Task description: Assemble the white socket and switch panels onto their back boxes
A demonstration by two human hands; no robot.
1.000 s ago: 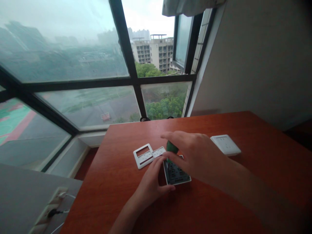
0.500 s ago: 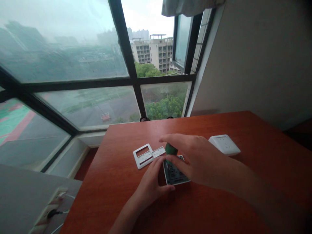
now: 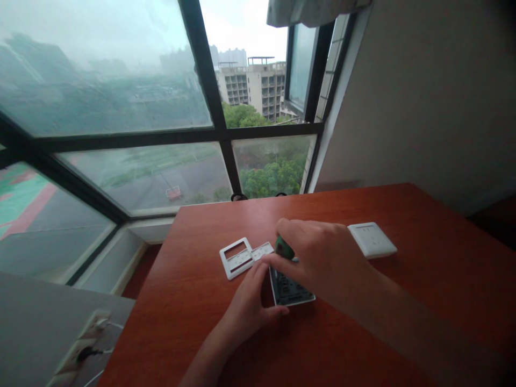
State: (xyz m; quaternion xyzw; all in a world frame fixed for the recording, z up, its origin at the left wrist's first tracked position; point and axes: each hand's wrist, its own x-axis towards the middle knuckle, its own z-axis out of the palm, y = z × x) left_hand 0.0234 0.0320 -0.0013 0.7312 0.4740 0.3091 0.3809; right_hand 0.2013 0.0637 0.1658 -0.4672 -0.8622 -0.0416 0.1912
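Note:
In the head view, an open wall socket (image 3: 291, 290) with a white rim and dark inner parts lies on the table. My left hand (image 3: 250, 301) grips its left side, fingers at the far corner and thumb by the near one. My right hand (image 3: 318, 252) is closed around the green handle of a screwdriver (image 3: 284, 248), held over the far left part of the socket. The screwdriver's shaft and tip are hidden by my fingers. Just beyond my left fingers lie a white cover frame (image 3: 227, 265) and a white faceplate insert (image 3: 263, 250), touching each other.
A second, closed white socket (image 3: 373, 239) lies at the right, past my right wrist. The reddish-brown table (image 3: 193, 301) reaches to the windows (image 3: 133, 177). Wall outlets with plugged cords (image 3: 83, 352) sit low at the left.
My right hand has turned on the screwdriver, its knuckles rolling up and fingers curling more over the handle. My left hand and the socket stay in place.

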